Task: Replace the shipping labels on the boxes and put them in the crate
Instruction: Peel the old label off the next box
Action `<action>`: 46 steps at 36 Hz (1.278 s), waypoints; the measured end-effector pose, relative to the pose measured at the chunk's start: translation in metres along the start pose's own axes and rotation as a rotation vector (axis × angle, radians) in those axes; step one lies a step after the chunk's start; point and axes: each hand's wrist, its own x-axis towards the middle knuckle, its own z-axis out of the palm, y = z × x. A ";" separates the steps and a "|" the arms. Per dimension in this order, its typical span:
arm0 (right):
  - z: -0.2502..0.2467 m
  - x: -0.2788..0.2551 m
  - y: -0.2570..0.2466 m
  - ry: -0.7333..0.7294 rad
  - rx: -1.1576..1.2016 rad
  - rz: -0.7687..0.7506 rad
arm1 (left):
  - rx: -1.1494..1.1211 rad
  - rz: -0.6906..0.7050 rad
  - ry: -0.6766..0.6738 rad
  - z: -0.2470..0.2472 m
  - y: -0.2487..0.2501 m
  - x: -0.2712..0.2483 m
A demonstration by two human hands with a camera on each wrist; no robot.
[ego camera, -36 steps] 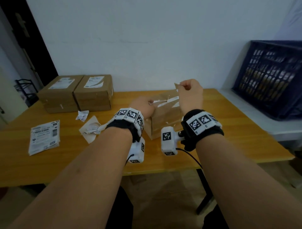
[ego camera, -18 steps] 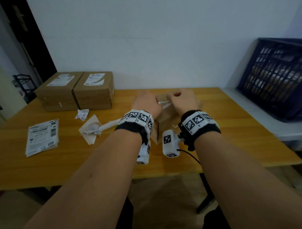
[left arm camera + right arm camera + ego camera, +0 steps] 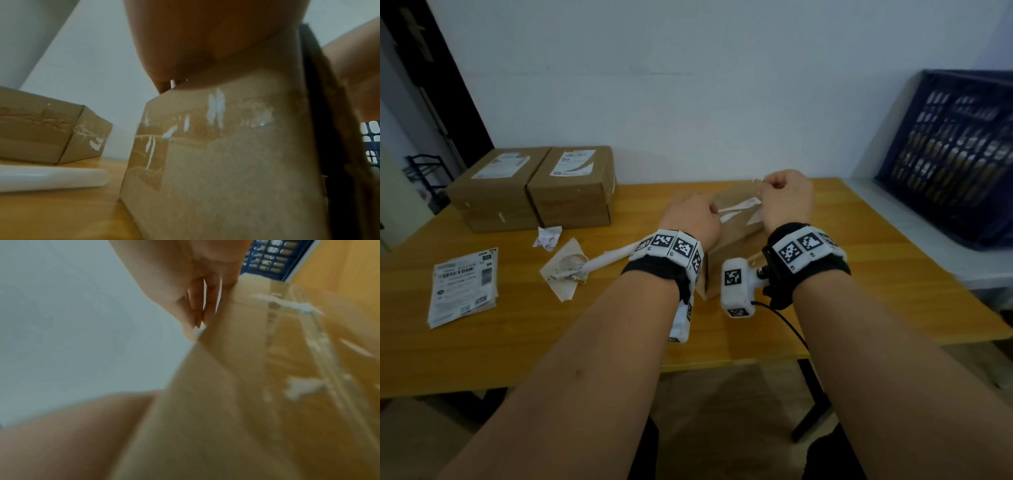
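A brown cardboard box (image 3: pixel 736 240) stands in the middle of the wooden table (image 3: pixel 859 274), with torn white remnants of the old label (image 3: pixel 738 208) on its top. My left hand (image 3: pixel 691 219) rests on the box's left top edge with its fingers curled, holding it down; the left wrist view shows the palm (image 3: pixel 205 48) on the box (image 3: pixel 226 162). My right hand (image 3: pixel 787 198) is lifted just above the far right of the top and pinches a thin peeled strip (image 3: pixel 756 181). In the right wrist view the fingertips (image 3: pixel 197 316) pinch at the box's edge (image 3: pixel 226 369).
Two more labelled boxes (image 3: pixel 534 192) sit at the back left. A stack of fresh labels (image 3: pixel 464 287) lies at the left. Crumpled paper (image 3: pixel 548 236), a backing sheet with wadded scraps (image 3: pixel 565 270) and a white roll (image 3: pixel 613 258) lie nearer the middle. The blue crate (image 3: pixel 955 154) stands on a ledge at the right.
Half a second ago both hands lay low on the box top. The right hand has since risen and pulled a strip away. The left hand stays on the box.
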 end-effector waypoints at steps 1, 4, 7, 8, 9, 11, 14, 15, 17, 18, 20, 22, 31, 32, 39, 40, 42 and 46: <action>-0.003 0.001 -0.002 0.026 0.039 -0.009 | 0.005 0.002 0.009 0.000 0.001 0.000; -0.009 0.002 -0.008 0.078 0.132 -0.062 | 0.002 -0.002 0.011 0.001 0.002 -0.001; -0.010 -0.004 -0.015 0.042 0.174 -0.110 | -0.033 -0.014 0.005 -0.001 0.001 0.000; -0.010 -0.007 -0.017 0.012 0.180 -0.120 | -0.045 -0.014 -0.002 -0.002 0.001 -0.001; -0.009 -0.010 -0.019 -0.017 0.189 -0.129 | -0.055 -0.007 -0.007 -0.003 -0.001 -0.002; -0.006 -0.015 -0.022 -0.066 0.209 -0.148 | -0.095 -0.030 -0.007 -0.006 -0.004 -0.004; 0.001 -0.024 -0.025 -0.159 0.222 -0.144 | -0.112 -0.106 0.049 -0.015 -0.017 -0.008; 0.004 -0.027 -0.026 -0.189 0.223 -0.144 | -0.103 -0.134 0.063 -0.019 -0.024 -0.009; 0.011 -0.034 -0.029 -0.223 0.220 -0.148 | -0.079 -0.200 0.072 -0.030 -0.037 -0.012; 0.015 -0.038 -0.031 -0.234 0.211 -0.157 | -0.060 -0.233 0.066 -0.035 -0.044 -0.014; 0.026 -0.045 -0.037 -0.261 0.175 -0.179 | -0.017 -0.281 0.051 -0.045 -0.058 -0.019; 0.037 -0.054 -0.042 -0.293 0.145 -0.190 | 0.036 -0.315 0.042 -0.054 -0.072 -0.025; 0.103 -0.100 -0.061 -0.512 0.070 -0.224 | 0.009 -0.505 0.054 -0.079 -0.147 -0.045; 0.110 -0.104 -0.062 -0.544 0.053 -0.225 | 0.009 -0.517 0.060 -0.080 -0.153 -0.047; 0.155 -0.129 -0.063 -0.758 -0.196 -0.333 | -0.007 -0.578 0.057 -0.084 -0.192 -0.058; 0.160 -0.132 -0.065 -0.791 -0.257 -0.356 | -0.003 -0.587 0.045 -0.084 -0.195 -0.059; 0.168 -0.137 -0.066 -0.840 -0.370 -0.375 | -0.011 -0.597 0.032 -0.083 -0.203 -0.060; 0.179 -0.144 -0.067 -0.924 -0.504 -0.346 | -0.064 -0.614 0.014 -0.080 -0.212 -0.062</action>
